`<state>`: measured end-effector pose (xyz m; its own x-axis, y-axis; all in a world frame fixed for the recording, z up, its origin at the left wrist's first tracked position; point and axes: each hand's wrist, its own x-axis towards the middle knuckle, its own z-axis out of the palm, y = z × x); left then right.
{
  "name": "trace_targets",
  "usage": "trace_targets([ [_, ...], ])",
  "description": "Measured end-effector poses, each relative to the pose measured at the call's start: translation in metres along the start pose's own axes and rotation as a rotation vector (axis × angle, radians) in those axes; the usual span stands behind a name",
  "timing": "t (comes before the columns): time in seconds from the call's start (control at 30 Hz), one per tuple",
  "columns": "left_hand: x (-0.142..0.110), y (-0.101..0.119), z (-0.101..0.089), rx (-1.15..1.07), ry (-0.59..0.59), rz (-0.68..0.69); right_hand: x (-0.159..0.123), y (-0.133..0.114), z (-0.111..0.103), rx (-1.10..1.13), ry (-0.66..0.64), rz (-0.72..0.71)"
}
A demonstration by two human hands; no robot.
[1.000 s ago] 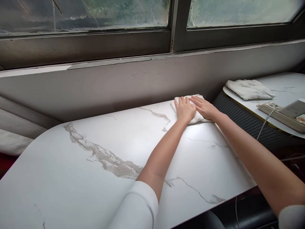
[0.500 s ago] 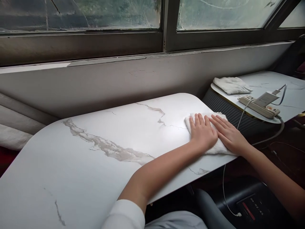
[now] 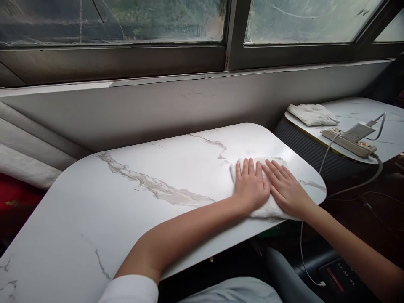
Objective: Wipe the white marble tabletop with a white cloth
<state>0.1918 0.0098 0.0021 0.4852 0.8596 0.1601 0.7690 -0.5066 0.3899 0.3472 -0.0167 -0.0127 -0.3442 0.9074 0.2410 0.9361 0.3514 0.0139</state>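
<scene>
Clearly, we rest our left hand [image 3: 252,185] and right hand [image 3: 286,188], outstretched, flat on the white cloth [image 3: 269,210] directly beneath.

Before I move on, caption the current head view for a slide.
Left hand and right hand lie flat on a white cloth atop a marble-patterned table.

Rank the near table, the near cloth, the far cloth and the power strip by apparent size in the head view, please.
1. Near table
2. Near cloth, partly covered
3. Far cloth and power strip: too alike to rank
</scene>
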Motion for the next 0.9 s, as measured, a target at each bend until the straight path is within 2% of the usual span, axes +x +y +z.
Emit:
trace_targets([
  [0.37, 0.111, -0.098, -0.019, 0.071, 0.1, -0.209, 0.172, 0.02, 0.038, 0.048, -0.039, -0.046],
  [0.53, 0.147, -0.134, -0.028, 0.107, 0.156, -0.272, 0.232, 0.021, 0.05, 0.058, -0.041, -0.061],
  [0.7, 0.158, -0.149, -0.031, 0.147, 0.209, -0.317, 0.258, 0.021, 0.058, 0.082, -0.028, -0.079],
  [0.8, 0.154, -0.145, -0.03, 0.154, 0.206, -0.327, 0.253, 0.021, 0.057, 0.094, -0.011, -0.094],
  [0.9, 0.139, -0.136, -0.028, 0.154, 0.185, -0.348, 0.236, 0.016, 0.053, 0.097, -0.024, -0.107],
])
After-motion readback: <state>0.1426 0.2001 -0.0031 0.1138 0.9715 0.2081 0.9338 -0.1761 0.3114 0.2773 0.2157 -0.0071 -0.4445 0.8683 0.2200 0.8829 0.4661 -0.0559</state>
